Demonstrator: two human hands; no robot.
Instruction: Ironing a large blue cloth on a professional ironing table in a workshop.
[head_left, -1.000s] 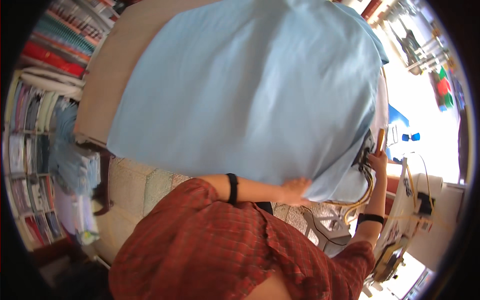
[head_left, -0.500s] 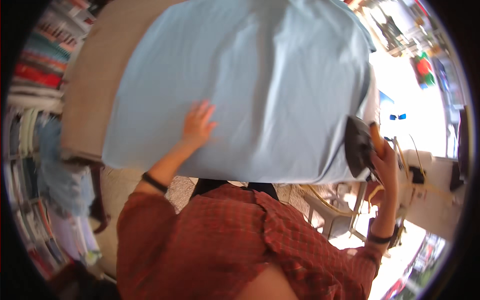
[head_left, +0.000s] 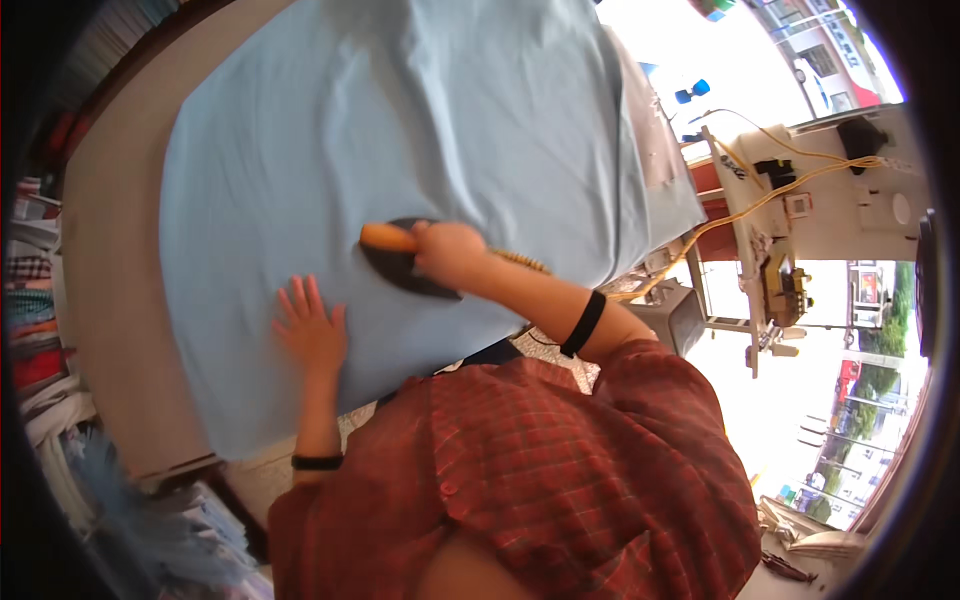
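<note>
A light blue cloth (head_left: 270, 190) is spread over the table, with soft folds running through its middle and far part. My right hand (head_left: 452, 256) is closed around the orange handle of a dark iron (head_left: 405, 272), which sits on the cloth near its middle. From behind the iron a yellow cord runs off to the right, partly hidden by my forearm. To the left of the iron and nearer to me, my left hand (head_left: 313, 328) lies flat on the cloth with its fingers spread.
A tan table cover (head_left: 110, 300) shows left of the cloth. Stacked folded fabrics (head_left: 35, 330) line the left side. On the right stand a grey stool (head_left: 672, 318) and a bench with a sewing machine (head_left: 785, 290); the yellow cord (head_left: 725, 218) hangs across there.
My right hand has brought the iron from the cloth's right edge leftward to its middle. The left hand has shifted left and nearer to me. The whole view has turned.
</note>
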